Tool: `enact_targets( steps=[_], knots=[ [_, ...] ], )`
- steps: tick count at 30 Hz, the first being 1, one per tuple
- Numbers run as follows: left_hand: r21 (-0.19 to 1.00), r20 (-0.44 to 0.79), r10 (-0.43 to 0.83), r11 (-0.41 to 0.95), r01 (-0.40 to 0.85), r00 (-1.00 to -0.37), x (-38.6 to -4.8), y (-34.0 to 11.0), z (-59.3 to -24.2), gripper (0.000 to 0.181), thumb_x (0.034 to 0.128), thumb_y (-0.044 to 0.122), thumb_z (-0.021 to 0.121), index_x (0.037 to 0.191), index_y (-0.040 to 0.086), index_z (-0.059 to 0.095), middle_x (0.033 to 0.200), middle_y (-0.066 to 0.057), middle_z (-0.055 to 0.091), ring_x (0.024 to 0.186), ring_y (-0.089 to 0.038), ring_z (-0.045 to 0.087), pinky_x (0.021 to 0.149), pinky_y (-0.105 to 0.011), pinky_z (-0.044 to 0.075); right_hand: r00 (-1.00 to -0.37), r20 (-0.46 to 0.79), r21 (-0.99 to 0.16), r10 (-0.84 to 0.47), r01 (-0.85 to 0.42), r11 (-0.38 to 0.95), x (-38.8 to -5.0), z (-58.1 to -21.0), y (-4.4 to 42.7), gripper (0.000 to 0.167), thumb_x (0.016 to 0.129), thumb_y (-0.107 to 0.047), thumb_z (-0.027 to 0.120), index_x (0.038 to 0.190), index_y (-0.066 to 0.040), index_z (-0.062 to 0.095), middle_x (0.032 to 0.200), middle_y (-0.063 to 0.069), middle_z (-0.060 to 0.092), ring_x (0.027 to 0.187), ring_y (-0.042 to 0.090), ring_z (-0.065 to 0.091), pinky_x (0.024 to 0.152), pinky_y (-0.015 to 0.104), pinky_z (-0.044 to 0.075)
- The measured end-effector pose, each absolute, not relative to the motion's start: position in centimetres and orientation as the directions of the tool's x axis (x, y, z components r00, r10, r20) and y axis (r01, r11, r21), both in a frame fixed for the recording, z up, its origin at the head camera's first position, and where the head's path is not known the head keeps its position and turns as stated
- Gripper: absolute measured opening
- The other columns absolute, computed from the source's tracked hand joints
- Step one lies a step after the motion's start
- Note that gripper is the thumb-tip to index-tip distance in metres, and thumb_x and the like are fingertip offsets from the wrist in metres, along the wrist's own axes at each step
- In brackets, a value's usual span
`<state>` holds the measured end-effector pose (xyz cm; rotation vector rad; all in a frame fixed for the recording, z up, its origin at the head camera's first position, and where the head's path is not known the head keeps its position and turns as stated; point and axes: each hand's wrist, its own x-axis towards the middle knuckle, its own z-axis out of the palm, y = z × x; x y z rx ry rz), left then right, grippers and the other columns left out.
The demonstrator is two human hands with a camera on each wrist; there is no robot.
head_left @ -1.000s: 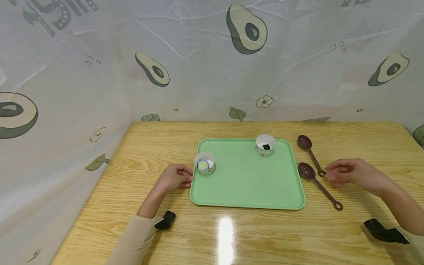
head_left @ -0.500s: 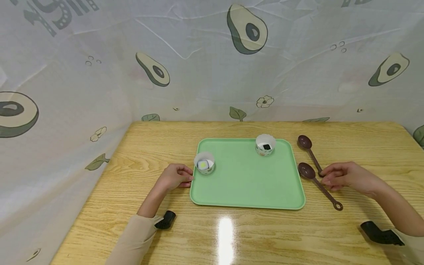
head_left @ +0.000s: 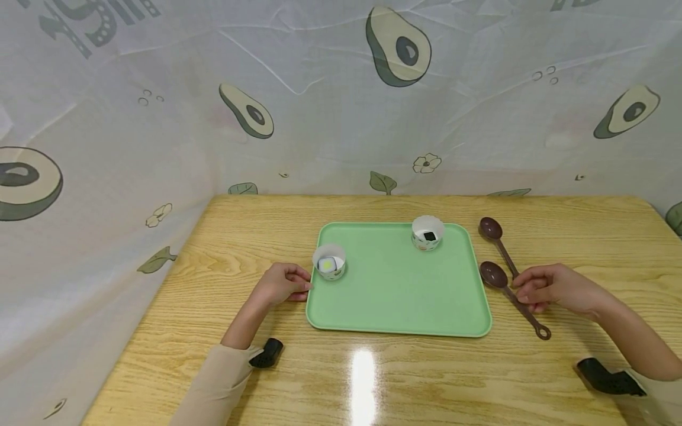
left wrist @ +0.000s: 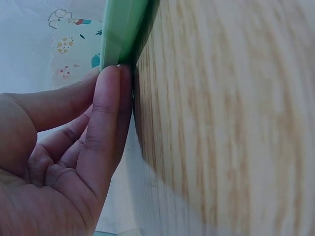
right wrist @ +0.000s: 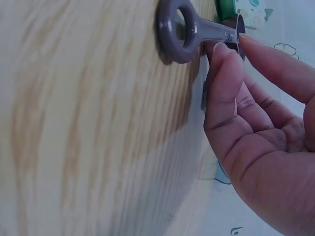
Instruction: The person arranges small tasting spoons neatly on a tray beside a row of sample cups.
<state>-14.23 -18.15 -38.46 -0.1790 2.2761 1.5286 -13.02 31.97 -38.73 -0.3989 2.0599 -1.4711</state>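
Note:
My left hand (head_left: 281,284) pinches the left rim of the green tray (head_left: 399,284); in the left wrist view the thumb and fingers of that hand (left wrist: 74,132) meet at the tray's edge (left wrist: 123,34). Two dark brown spoons lie right of the tray. The fingers of my right hand (head_left: 559,289) are round the handle of the nearer spoon (head_left: 494,275). In the right wrist view its ringed handle (right wrist: 211,30) runs between thumb and fingertips of the hand (right wrist: 261,118). The farther spoon (head_left: 490,228) has its handle end hidden behind the right hand.
On the tray's left side stands a white patterned cup (head_left: 329,262) with a pale block in it. A second cup (head_left: 427,233), holding a small black piece, stands at the back right. Patterned cloth (head_left: 330,154) hangs behind the wooden table (head_left: 256,225).
My right hand has moved left and slightly nearer, from the end of the farther spoon's handle to the nearer spoon's handle. The left hand has stayed at the tray.

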Motion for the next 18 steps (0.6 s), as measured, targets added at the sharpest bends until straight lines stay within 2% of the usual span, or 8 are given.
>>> enact_targets(
  steps=[13,18],
  knots=[
    [0.863,-0.389,0.115,0.393,-0.318,-0.914,-14.23,-18.14,-38.50,0.014,0.0844,-0.010,0.057,0.098,-0.013,0.057,0.074,-0.011,0.058,0.061,-0.013,0.061,0.063,-0.028,0.056,-0.779,-0.283,-0.933,-0.560,0.088,0.349,-12.93,-38.97,31.91,0.025,0.087,0.001,0.057,0.102,0.020,0.051,0.080,0.005,0.062,0.064,0.014,0.059,0.053,0.028,0.054],
    [0.862,-0.385,0.116,0.399,-0.312,-0.916,-14.11,-18.12,-38.43,0.013,0.0848,-0.009,0.057,0.098,-0.012,0.057,0.074,-0.012,0.058,0.061,-0.013,0.061,0.062,-0.028,0.056,-0.777,-0.278,-0.931,-0.565,0.074,0.356,-12.88,-38.88,31.86,0.027,0.087,0.001,0.056,0.103,0.022,0.049,0.080,0.005,0.061,0.064,0.014,0.059,0.053,0.029,0.053]
  ],
)
